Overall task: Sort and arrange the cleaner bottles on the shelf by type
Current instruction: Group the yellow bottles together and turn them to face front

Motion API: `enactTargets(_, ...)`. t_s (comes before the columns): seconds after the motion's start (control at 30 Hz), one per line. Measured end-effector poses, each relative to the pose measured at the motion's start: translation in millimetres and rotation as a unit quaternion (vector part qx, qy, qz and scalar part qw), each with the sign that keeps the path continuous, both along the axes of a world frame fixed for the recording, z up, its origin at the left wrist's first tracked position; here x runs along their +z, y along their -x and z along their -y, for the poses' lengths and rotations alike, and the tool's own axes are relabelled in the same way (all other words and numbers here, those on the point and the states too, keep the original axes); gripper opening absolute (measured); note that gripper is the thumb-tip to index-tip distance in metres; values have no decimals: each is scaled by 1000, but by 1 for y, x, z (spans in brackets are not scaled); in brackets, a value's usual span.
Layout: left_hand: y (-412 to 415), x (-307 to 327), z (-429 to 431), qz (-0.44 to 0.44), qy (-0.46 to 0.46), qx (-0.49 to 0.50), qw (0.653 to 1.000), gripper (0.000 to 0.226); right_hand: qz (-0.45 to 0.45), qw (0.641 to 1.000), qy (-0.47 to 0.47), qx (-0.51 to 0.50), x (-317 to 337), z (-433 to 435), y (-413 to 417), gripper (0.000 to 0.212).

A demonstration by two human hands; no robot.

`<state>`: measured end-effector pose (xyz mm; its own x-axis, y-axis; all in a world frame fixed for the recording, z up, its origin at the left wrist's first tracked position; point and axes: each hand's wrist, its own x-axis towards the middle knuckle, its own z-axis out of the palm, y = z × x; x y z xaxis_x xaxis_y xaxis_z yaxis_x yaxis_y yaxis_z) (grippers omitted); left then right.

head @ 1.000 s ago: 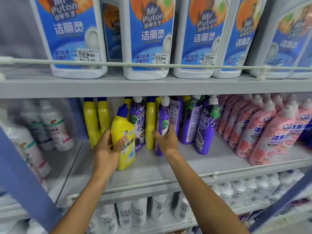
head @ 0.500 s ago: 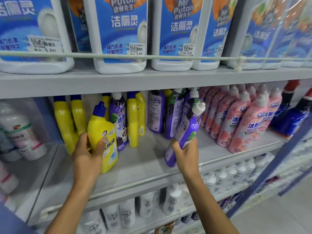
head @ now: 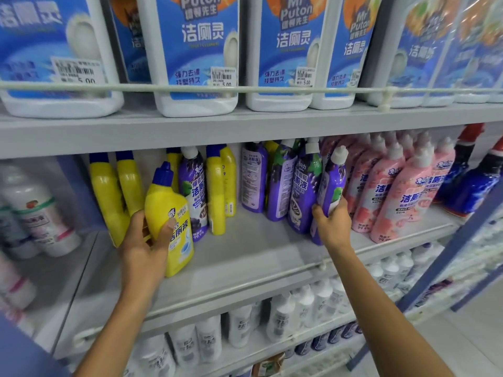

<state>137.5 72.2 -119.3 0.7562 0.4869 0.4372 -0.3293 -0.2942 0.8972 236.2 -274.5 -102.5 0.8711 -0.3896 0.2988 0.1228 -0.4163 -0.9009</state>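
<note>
My left hand (head: pixel 145 247) grips a yellow cleaner bottle (head: pixel 170 213) with a blue cap, standing at the front left of the middle shelf (head: pixel 245 257). My right hand (head: pixel 332 224) grips a purple bottle (head: pixel 330 186) with a white cap, tilted right, beside the group of purple bottles (head: pixel 283 180) and touching the pink bottles (head: pixel 394 186). More yellow bottles (head: pixel 111 191) stand behind my left hand. One purple bottle (head: pixel 194 191) stands among yellow ones (head: pixel 217 189).
Large white and blue jugs (head: pixel 196 50) fill the top shelf behind a rail. Dark blue bottles with red caps (head: pixel 473 180) stand far right. White bottles (head: pixel 40 219) sit in the left bay and on the lower shelf (head: pixel 283 317). A rail (head: pixel 245 278) runs along the middle shelf's front edge.
My right hand pulled the purple bottle out from among the yellow ones and carried it right to the purple group. My left hand kept its grip on the yellow bottle.
</note>
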Motion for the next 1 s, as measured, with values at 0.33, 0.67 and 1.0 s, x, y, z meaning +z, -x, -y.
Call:
enactTargets(0.33,1,0,0,-5,-15,15,1000,23,33,998,-52,33,14,-5,36,42)
enactTargets(0.67,0,-3,1,-2,11,24,1000,34,44,978,-146,141,33,-77,59,70)
enactTargets(1.0,2,4,0,-36,33,22,999,45,-30,942,-108,317,31,-185,-45,62)
